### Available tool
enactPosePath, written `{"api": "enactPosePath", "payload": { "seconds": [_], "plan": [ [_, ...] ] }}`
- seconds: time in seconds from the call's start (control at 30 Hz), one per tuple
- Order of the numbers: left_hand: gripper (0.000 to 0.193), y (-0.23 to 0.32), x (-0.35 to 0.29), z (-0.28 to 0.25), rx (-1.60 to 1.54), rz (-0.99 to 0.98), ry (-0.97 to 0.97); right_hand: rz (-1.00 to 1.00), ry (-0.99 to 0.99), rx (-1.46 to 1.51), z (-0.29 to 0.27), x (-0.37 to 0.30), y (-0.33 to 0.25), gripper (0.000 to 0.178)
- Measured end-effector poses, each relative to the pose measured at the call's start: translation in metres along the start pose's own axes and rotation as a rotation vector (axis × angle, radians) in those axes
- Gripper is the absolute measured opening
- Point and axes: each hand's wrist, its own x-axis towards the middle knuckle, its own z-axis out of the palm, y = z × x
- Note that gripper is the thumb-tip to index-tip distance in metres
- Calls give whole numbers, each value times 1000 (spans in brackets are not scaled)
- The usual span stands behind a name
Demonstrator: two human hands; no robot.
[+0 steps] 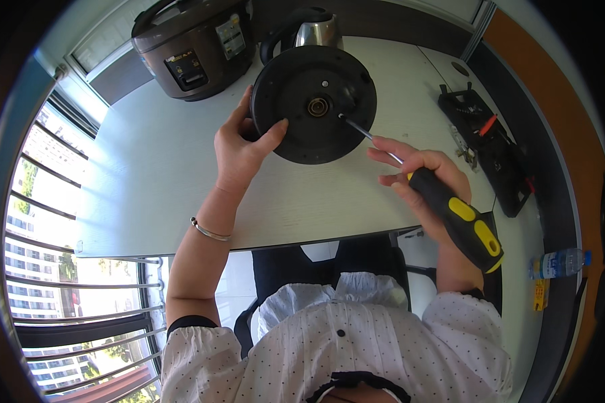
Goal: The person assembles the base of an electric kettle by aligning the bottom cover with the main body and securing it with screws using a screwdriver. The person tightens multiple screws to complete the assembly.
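A round black kettle base (296, 138) is tilted up so that its flat disc faces me, with a brass-coloured ring at its centre and a bright screw head above that. My left hand (247, 142) grips its left rim, thumb on the face and the other fingers behind. In my right hand (437, 176) is a screwdriver (454, 216) with a black and yellow handle. Its thin metal shaft points up and left, and the tip meets the disc right of the centre ring. Whether a screw sits under the tip is hard to make out.
A brown rice cooker (198, 57) stands at the back left of the white table (161, 174). Behind the disc is a steel kettle (319, 30) with a black handle. An open black tool case (494, 151) lies at the right, with a water bottle (561, 263) nearer me. Barred windows line the left.
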Motion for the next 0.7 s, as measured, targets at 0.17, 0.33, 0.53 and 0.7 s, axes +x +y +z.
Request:
{"api": "enactPosePath", "payload": {
  "seconds": [0.17,0.33,0.53,0.7],
  "plan": [
    [85,-1,-1,3,40,30,-9,-114,98,-205,8,0,4,32],
    [86,1,-2,3,66,48,-2,-155,226,-289,17,0,9,31],
    [86,1,-2,3,72,52,-8,-153,373,-140,23,9,14,19],
    [85,0,-2,3,57,45,6,-137,413,2,20,15,11,18]
  ]
}}
